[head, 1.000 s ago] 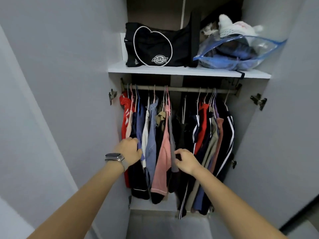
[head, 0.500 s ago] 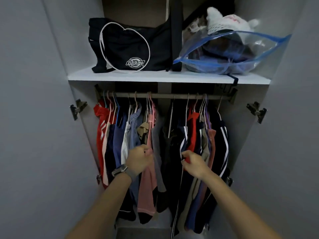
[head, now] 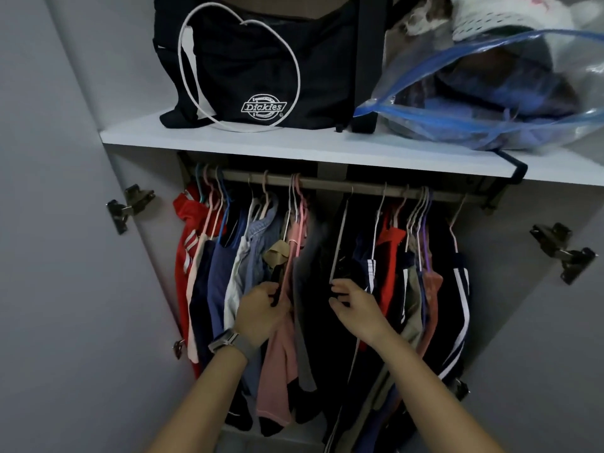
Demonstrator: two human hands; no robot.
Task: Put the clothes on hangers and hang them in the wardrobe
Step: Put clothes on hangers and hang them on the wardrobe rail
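Several garments hang on thin hangers from the wardrobe rail point(head: 330, 185): red, blue and white ones on the left, a pink garment point(head: 277, 361) near the middle, dark, red and striped ones on the right. My left hand point(head: 263, 313), with a watch on its wrist, pinches the edge of the pink garment and the dark cloth beside it. My right hand point(head: 354, 304) grips the edge of a dark garment point(head: 320, 322) in the middle. A gap between the two groups shows between my hands.
A white shelf point(head: 294, 145) above the rail carries a black bag point(head: 261, 67) and a clear blue-edged plastic bag point(head: 483, 89) stuffed with cloth. Both wardrobe doors stand open at either side, with metal hinges point(head: 125, 207) on the frame.
The camera has moved closer to the wardrobe. My left hand has shifted right from the blue clothes to the pink garment. My right hand has risen slightly along the dark garments.
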